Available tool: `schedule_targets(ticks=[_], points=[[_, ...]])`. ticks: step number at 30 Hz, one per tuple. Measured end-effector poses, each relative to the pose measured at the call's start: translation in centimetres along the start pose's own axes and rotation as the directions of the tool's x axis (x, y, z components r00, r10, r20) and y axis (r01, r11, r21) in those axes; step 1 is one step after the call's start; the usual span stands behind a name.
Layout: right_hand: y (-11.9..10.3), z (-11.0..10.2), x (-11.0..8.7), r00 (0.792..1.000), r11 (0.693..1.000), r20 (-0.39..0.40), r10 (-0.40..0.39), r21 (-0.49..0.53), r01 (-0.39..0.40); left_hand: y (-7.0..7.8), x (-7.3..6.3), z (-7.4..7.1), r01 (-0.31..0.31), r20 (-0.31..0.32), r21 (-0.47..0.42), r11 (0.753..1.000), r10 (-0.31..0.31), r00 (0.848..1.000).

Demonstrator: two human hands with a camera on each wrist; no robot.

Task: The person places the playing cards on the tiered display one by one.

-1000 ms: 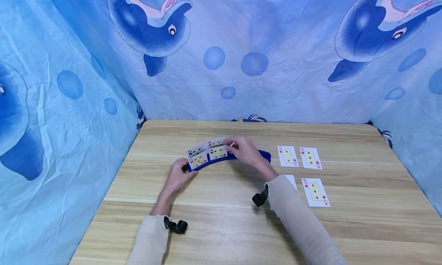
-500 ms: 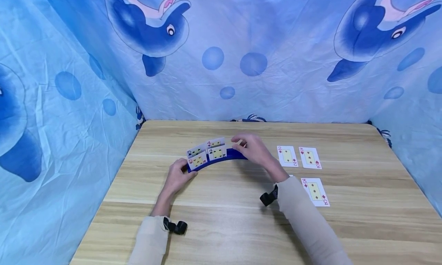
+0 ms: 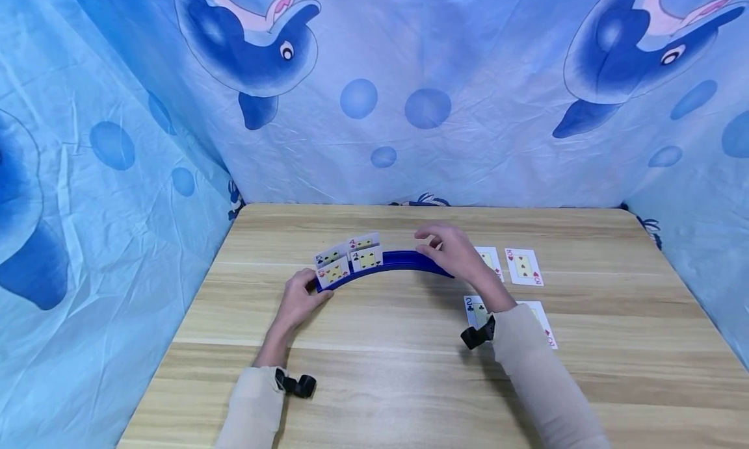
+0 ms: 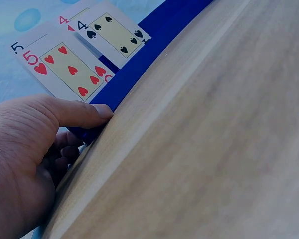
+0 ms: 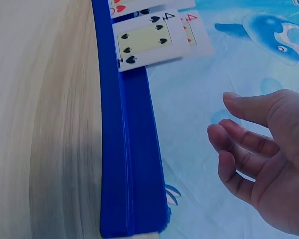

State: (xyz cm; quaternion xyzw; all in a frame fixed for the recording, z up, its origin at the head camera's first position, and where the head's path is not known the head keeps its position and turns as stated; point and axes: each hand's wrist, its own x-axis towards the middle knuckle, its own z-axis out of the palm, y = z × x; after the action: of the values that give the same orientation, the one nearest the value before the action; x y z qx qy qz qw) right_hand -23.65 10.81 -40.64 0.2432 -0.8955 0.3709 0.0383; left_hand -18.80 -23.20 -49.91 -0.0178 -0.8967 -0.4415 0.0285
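Observation:
A curved blue card holder (image 3: 409, 259) stands on the table with several playing cards upright in its left half. The five of hearts (image 4: 67, 67) and four of spades (image 4: 114, 37) are in front; a black five (image 3: 329, 256) and a red four (image 5: 192, 32) show partly behind them. My left hand (image 3: 300, 297) grips the holder's left end, thumb on the front edge and fingers curled behind, as the left wrist view shows. Over the holder's right end, my right hand (image 3: 449, 249) is raised with loosely bent fingers and nothing between them.
Face up at the right lie the three of hearts (image 3: 524, 267), a red card (image 3: 490, 259) beside it, the two of clubs (image 3: 475, 311) and another red card (image 3: 544, 322); my right arm partly covers some. A blue dolphin-print curtain (image 3: 374, 130) hangs behind the wooden table (image 3: 374, 371).
My right hand has moved right, away from the four of spades and along the holder, uncovering more of its blue groove. The left hand stays on the left end.

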Motion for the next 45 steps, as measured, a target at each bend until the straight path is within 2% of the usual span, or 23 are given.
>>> schedule_targets(ticks=[8, 14, 23, 33, 45], points=[[1.3, -1.9, -1.0, 1.000, 1.000, -0.018, 0.017, -0.012, -0.017, 0.1, 0.0, 0.0, 0.008, -0.001, -0.004, 1.000, -0.008, 1.000], [2.2, -3.3, -1.7, 0.997, 0.997, -0.024, 0.068, -0.018, -0.069, 0.0, 0.0, 0.0, 0.014, 0.001, -0.007, 1.000, -0.014, 1.000], [4.1, -4.8, -2.9, 0.994, 0.994, -0.047, 0.098, -0.035, -0.100, -0.1, 0.0, 0.0, 0.012, 0.000, 0.005, 1.000, -0.012, 1.000], [6.1, -6.3, -4.1, 0.986, 0.986, -0.079, 0.150, -0.065, -0.155, -0.2, 0.1, 0.0, -0.052, -0.032, 0.030, 0.998, 0.053, 0.998], [8.3, -8.1, -5.9, 0.973, 0.972, -0.107, 0.204, -0.095, -0.214, -0.1, -0.1, -0.1, -0.014, -0.005, 0.010, 1.000, 0.014, 1.000]])
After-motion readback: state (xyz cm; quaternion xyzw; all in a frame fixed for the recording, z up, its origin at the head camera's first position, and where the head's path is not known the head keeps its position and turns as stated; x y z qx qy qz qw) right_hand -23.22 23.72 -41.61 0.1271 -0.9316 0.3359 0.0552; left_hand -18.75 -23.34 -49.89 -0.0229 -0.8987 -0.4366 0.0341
